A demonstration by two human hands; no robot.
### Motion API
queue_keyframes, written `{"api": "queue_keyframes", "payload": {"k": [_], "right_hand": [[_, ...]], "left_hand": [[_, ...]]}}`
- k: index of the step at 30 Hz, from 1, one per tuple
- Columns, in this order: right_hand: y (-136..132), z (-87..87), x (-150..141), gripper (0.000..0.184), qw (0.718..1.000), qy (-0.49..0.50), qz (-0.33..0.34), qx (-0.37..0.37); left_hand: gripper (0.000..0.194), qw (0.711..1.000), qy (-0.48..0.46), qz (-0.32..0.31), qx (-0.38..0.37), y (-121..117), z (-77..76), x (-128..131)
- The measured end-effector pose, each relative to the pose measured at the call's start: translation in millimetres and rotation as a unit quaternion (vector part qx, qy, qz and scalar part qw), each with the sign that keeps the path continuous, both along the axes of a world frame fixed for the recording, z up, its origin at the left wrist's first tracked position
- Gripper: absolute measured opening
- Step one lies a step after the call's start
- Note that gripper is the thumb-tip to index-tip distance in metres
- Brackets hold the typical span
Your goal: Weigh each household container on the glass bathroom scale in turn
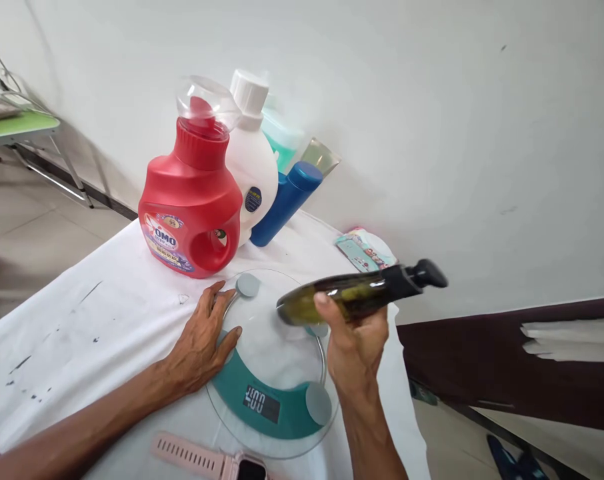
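My right hand (355, 343) is closed around a dark green glass bottle (332, 299) with a black cap, holding it nearly horizontal above a round glass scale (275, 350). The scale has a teal lower band and a lit digital display. My left hand (202, 340) lies flat on the scale's left rim with fingers spread, holding nothing.
A red detergent jug (189, 200), a white jug (252, 167), a blue bottle (287, 200) and a teal container stand by the wall. A pink smartwatch (212, 460) lies at the near table edge. A small packet (365, 250) sits behind the bottle. White cloth covers the table.
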State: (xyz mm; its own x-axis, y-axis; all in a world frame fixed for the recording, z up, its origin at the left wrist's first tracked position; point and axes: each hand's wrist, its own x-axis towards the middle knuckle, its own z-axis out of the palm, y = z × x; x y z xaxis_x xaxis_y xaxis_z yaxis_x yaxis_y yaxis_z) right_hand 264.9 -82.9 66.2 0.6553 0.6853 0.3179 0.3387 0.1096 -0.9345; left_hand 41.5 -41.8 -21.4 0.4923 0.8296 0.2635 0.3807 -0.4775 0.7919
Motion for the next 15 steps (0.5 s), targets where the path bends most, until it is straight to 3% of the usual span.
{"api": "queue_keyframes", "payload": {"k": [3,9,12,15], "right_hand": [[57,0.6,30,0.076,0.996,-0.039,-0.053,0.064],[175,-17.5,67,0.073,0.997,-0.032,-0.073,0.025],[203,-26.7,66,0.074,0.998,-0.026,-0.061,0.002],[216,-33.5,62,0.071,0.997,-0.033,-0.063,-0.032]], "left_hand": [[0.055,1.0,0.0,0.0,-0.002,-1,-1.0,1],[0.057,1.0,0.007,0.011,-0.021,-4,-1.7,2],[0.058,1.0,0.008,0.01,-0.019,-4,-2.0,2],[0.059,1.0,0.011,0.007,-0.014,-3,-1.6,2]]}}
